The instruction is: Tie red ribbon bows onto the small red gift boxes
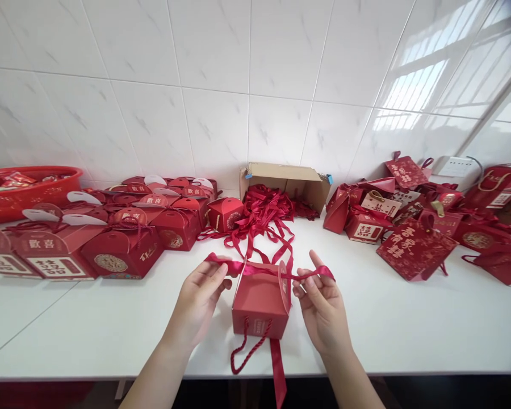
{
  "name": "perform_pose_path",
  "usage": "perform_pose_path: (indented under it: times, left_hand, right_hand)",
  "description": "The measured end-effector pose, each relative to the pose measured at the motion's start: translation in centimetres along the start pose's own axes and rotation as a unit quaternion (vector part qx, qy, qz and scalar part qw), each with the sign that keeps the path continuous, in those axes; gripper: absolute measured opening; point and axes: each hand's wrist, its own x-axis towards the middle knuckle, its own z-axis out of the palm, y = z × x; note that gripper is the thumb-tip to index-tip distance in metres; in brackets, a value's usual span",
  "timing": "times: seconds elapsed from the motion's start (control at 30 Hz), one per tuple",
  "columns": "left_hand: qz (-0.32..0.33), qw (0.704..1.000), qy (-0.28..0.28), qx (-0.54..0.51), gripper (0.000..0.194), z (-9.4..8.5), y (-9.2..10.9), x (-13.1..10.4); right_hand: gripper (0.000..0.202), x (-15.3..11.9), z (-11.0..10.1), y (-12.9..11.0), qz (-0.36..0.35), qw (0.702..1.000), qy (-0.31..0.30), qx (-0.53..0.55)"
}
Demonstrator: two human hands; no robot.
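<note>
basically midway on one box, judging by its state. it sits upright on the worktop, near the front edge, between the two hands. done: body folded, flaps standing up, cord fixed on the near face and drooping in a loop. ribbon runs across the top and seems to go through both flaps. left hand pinches one end, thumb on top. right hand grasps the other end loosely, index finger sticking out. not done: no knot or bow on this ribbon, so the tying looks left over. a strip hangs from under the box past the worktop edge; can't tell if it's the same piece.

rest of the batch: rows of boxes at left, flaps up, and a jumble of boxes and bags at right; can't tell which are finished. plenty of loose ribbons spill from the carton behind. red basin far left, small wrapped items inside.
</note>
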Motion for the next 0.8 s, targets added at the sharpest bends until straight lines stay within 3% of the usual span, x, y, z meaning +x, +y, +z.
perform_pose_path:
  times: [0.1,0.2,0.4,0.6,0.8]
  left_hand:
    - [-0.011,0.999,0.017,-0.034,0.019,0.1,0.0,0.2]
    - [-0.040,0.996,0.024,-0.079,0.016,0.0,-0.1,0.2]
    - [-0.069,0.983,0.092,-0.146,0.010,0.3,-0.1,0.0]
    - [-0.052,0.980,0.079,-0.173,0.010,0.8,0.1,-0.4]
    - [-0.060,0.974,0.103,-0.194,0.012,0.9,0.5,-0.3]
  right_hand:
    - [0.017,0.4,-0.1,0.1,-0.032,0.999,0.035,-0.009]
    - [0.019,0.5,-0.2,-0.2,-0.016,0.998,0.058,-0.003]
    - [0.021,0.3,0.0,-1.1,0.071,0.995,0.007,0.073]
    - [0.025,0.4,-0.2,-1.3,0.033,0.999,0.002,0.011]
    - [0.021,1.0,-0.6,-0.6,-0.031,0.994,0.098,-0.021]
